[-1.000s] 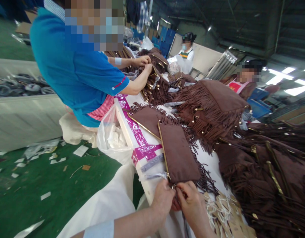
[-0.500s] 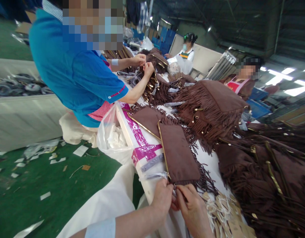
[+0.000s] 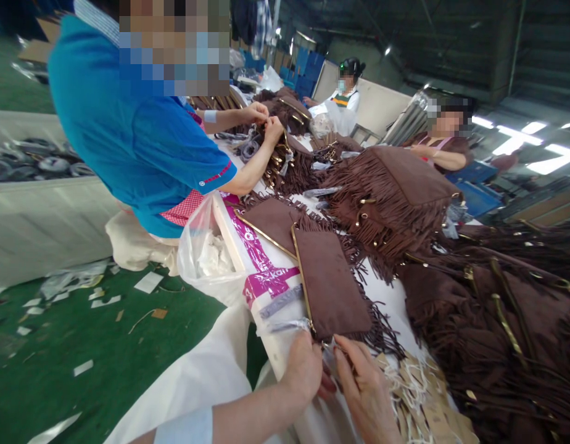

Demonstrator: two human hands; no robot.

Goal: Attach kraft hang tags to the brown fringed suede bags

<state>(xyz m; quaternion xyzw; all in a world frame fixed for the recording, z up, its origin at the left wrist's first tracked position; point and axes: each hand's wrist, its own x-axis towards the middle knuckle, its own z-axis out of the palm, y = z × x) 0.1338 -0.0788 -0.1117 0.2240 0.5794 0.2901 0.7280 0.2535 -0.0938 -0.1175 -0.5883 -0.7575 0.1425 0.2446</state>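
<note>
A flat brown fringed pouch [image 3: 334, 283] with a gold zipper edge lies on the table directly beyond my hands. My left hand [image 3: 303, 367] is closed at its near corner, by the end of the zipper. What its fingers grip is small and partly hidden. Close beside it, my right hand [image 3: 363, 382] has thumb and forefinger bent together around a small, shiny bit I cannot identify. A thin strip in clear wrapping [image 3: 289, 324] lies left of the pouch corner. Under the pouch's far end rests a second brown pouch [image 3: 273, 225].
Fringed brown bags [image 3: 488, 320] pile up on the right, with more [image 3: 396, 179] farther back. White strings on brown paper tags [image 3: 419, 394] lie by my right hand. A clear plastic bag [image 3: 215, 253] hangs at the table's left edge. A co-worker in blue [image 3: 141, 135] works at left.
My right hand's fingertips have shifted slightly up and away from my left hand, leaving a small gap. My left hand stays by the pouch corner. The co-worker at right has an arm raised into view.
</note>
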